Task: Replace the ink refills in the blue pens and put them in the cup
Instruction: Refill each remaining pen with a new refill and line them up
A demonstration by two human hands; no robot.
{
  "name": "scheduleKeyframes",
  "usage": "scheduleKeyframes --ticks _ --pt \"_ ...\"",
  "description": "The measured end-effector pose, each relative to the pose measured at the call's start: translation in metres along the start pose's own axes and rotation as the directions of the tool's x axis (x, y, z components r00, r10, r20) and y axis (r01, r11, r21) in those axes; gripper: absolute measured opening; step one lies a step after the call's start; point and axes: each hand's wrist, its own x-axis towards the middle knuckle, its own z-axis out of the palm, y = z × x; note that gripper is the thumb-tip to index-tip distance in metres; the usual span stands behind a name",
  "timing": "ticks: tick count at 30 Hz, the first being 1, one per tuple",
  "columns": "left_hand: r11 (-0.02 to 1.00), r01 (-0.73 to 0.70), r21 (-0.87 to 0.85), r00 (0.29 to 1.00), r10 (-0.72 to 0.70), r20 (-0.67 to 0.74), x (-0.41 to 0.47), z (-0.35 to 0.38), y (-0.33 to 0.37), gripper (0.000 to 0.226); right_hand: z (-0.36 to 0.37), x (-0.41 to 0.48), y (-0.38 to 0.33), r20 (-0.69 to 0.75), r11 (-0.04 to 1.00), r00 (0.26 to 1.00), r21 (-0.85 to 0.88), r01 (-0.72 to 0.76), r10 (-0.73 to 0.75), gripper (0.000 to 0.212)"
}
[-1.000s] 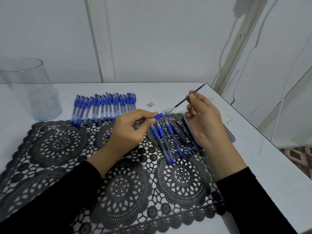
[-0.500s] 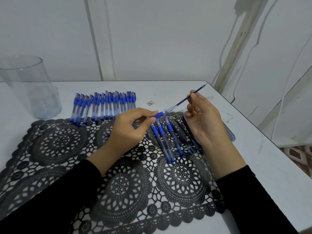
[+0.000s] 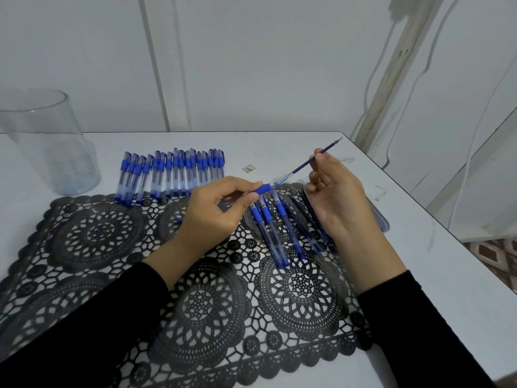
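While the left grip (image 3: 212, 214) pinches the blue rubbery sleeve of a clear pen barrel (image 3: 264, 188), the right grip (image 3: 338, 203) pinches a thin dark refill (image 3: 303, 168) whose lower end sits in that barrel. Capped pens (image 3: 173, 175) lie in a row toward the far edge of the worktop (image 3: 279, 147). The round clear cup (image 3: 50, 152) stands at its far left corner.

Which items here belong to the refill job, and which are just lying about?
Job: pen barrel in left hand, refill in right hand, pen row, three loose pens, loose refills, cup.
Lying about: lace mat, paper scrap.
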Motion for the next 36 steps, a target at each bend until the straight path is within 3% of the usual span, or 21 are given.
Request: scheduleKeyframes --ticks 5,9,14,19,22,36 --pt "0.999 -0.019 0.030 0.999 0.020 -0.030 0.000 0.000 0.000 0.022 0.001 0.000 0.002 0.016 0.995 0.996 -0.026 0.093 -0.093 0.009" --pt "0.999 0.002 0.051 0.995 0.003 -0.102 0.000 -0.001 0.001 0.022 0.002 -0.005 0.005 0.089 0.956 0.971 -0.179 0.233 -0.220 0.010" --pt "0.999 0.024 0.049 0.993 -0.018 -0.119 -0.002 -0.005 0.002 0.020 0.012 -0.015 0.022 0.313 0.879 0.937 -0.389 0.276 -0.155 0.005" --pt "0.997 0.027 0.071 0.995 -0.021 -0.096 -0.007 -0.014 0.002 0.019 0.017 -0.022 0.025 0.325 0.800 0.933 -0.513 0.311 -0.154 0.020" --pt "0.995 0.025 0.096 0.994 -0.015 -0.110 -0.009 -0.021 0.001 0.020 0.021 -0.026 0.027 0.331 0.820 0.930 -0.480 0.312 -0.160 0.009" --pt "0.969 0.004 0.247 0.997 0.014 -0.072 -0.020 -0.056 -0.001 0.023 0.029 -0.021 0.044 0.428 0.838 0.902 -0.470 0.278 -0.059 0.007"
